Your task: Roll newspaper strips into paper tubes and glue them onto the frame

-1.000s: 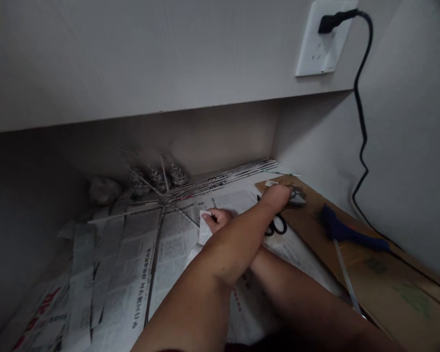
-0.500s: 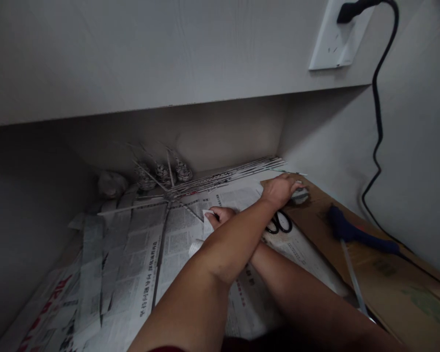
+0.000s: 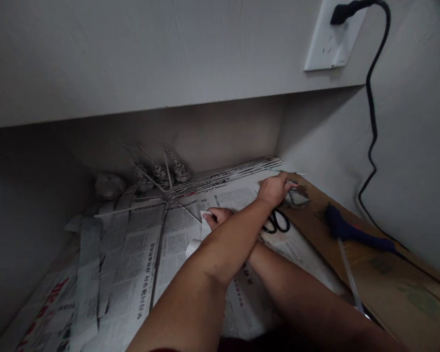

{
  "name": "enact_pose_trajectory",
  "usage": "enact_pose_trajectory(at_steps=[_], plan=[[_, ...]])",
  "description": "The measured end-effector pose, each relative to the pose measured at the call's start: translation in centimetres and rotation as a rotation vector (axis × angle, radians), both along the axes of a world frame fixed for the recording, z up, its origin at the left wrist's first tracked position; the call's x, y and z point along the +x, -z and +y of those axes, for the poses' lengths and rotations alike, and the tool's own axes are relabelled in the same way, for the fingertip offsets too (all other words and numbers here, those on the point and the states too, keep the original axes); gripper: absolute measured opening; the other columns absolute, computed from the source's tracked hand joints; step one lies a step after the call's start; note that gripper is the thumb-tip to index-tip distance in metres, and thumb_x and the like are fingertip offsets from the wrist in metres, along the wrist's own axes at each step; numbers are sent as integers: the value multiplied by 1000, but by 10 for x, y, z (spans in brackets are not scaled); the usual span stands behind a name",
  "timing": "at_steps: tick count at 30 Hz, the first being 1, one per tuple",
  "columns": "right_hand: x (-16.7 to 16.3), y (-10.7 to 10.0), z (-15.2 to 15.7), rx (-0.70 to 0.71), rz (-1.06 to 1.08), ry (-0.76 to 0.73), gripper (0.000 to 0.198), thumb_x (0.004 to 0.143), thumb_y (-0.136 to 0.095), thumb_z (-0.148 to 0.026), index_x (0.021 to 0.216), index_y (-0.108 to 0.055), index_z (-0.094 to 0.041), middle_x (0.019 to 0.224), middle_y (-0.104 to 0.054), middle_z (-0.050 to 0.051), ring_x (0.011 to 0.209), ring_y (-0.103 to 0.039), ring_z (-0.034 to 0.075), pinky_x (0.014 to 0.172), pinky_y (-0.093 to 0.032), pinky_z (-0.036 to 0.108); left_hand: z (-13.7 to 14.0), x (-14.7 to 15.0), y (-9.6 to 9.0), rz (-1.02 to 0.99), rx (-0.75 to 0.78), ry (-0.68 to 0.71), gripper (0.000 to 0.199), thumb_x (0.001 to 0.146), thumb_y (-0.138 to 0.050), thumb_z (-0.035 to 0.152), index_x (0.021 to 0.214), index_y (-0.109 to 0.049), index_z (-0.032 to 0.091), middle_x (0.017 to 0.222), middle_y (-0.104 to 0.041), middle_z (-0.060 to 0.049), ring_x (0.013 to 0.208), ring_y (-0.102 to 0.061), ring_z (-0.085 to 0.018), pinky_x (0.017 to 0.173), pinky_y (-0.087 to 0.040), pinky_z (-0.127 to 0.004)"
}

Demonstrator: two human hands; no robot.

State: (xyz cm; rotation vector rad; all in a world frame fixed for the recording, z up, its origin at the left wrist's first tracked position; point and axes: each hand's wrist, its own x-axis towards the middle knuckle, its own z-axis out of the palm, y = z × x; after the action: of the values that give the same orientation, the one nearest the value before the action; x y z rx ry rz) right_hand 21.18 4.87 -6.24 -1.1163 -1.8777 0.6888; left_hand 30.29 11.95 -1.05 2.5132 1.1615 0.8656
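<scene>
The right hand (image 3: pixel 219 218), mid-frame beneath the crossed left forearm, pinches a white paper strip (image 3: pixel 206 224) at its left. Right of centre, the left hand (image 3: pixel 273 189) hovers above the black-handled scissors (image 3: pixel 276 221), beside a greyish bundle (image 3: pixel 297 196); I can't tell whether it grips anything. A second ago its fingers reached lower, covering more of that bundle.
</scene>
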Motion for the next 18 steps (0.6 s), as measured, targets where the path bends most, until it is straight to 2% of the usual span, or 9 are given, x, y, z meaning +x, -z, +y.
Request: enact_pose_trajectory(at_steps=[3,6,10,12,14,16,18], plan=[[0,-1,-1,-3,-13,25,30,86,-46,-40,65,-49,-19,55,-42,-3,55,-35,11,50,-20,26,-4,-2,-2,39,7,-62,47,90,-31,54,105,-62,22,96,-69,-8,91,-63,-20,76,-43,-29],[0,1,0,-3,-15,37,32,86,-45,-42,66,-51,-19,55,-44,-2,55,-36,11,50,-20,26,-3,-1,-3,39,6,-118,53,92,-23,54,100,-64,21,92,-70,-8,89,-63,-22,74,-43,-30],[1,2,0,3,-8,23,33,87,-44,-43,66,-52,-18,56,-45,-1,55,-36,11,50,-23,26,1,-1,-6,-37,-37,-172,63,91,-17,57,92,-68,19,88,-70,-11,88,-64,-23,75,-44,-32],[2,1,1,-13,14,9,33,87,-44,-42,67,-55,-19,57,-47,0,55,-38,11,51,-25,26,1,-3,-10,-104,-67,-144,69,91,-12,57,93,-69,19,91,-70,-12,92,-63,-23,79,-43,-32],[4,2,4,-61,63,-12,31,86,-47,-41,68,-58,-19,58,-48,2,57,-40,12,51,-28,25,-3,-5,-15,-165,-103,-91,65,90,-17,60,106,-66,19,97,-70,-11,97,-62,-22,82,-43,-31],[4,6,11,-146,129,-21,28,84,-52,-39,68,-61,-17,59,-50,2,59,-43,13,52,-32,24,-11,-12,-22,-207,-129,-51,61,87,-30,62,121,-58,20,105,-69,-11,100,-61,-22,85,-43,-30],[2,12,19,-228,179,-20,25,83,-57,-38,73,-63,-15,66,-55,1,65,-50,14,56,-39,24,-19,-27,-29,-259,-117,-25,57,87,-38,58,124,-56,20,111,-67,-10,104,-60,-22,87,-42,-31]])
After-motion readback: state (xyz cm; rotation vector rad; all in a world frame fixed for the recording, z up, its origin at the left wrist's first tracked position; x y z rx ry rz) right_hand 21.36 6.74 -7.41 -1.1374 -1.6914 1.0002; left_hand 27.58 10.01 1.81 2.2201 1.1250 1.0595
